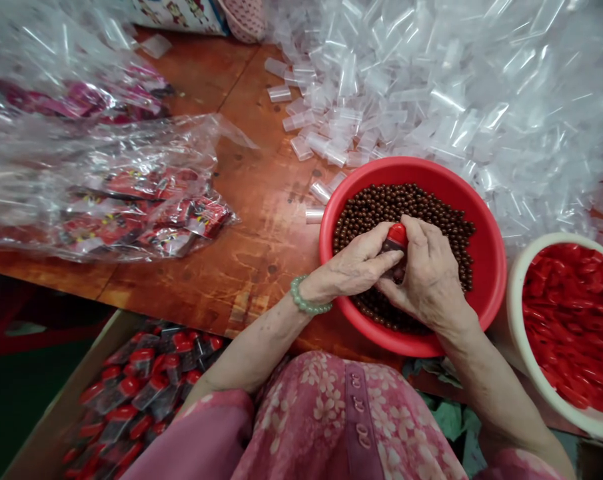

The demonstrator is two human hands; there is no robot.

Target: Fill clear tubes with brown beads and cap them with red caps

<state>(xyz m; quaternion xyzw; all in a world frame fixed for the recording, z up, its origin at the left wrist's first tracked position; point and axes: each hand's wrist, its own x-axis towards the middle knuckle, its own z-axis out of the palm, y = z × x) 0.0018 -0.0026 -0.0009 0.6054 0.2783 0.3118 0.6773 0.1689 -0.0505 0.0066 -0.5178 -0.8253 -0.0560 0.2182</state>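
Both hands meet over a red basin (pixel 492 267) that holds many small brown balls (pixel 381 200). Between them is a small clear container with dark contents and a red cap (pixel 397 233). My left hand (pixel 364 263), with a green bead bracelet (pixel 304 298) at its wrist, has its fingers closed round the container's left side. My right hand (pixel 426 270) closes on it from the right, thumb below. The container's lower part is partly hidden by the fingers.
Clear plastic tubes (pixel 381 87) are heaped behind the basin. A white bucket (pixel 518 320) of red plastic pieces (pixel 571 320) stands right. Plastic bags of red packets (pixel 126 213) lie on the table (pixel 261 260) at left. Below, a box (pixel 56 413) holds red-capped containers (pixel 131 387).
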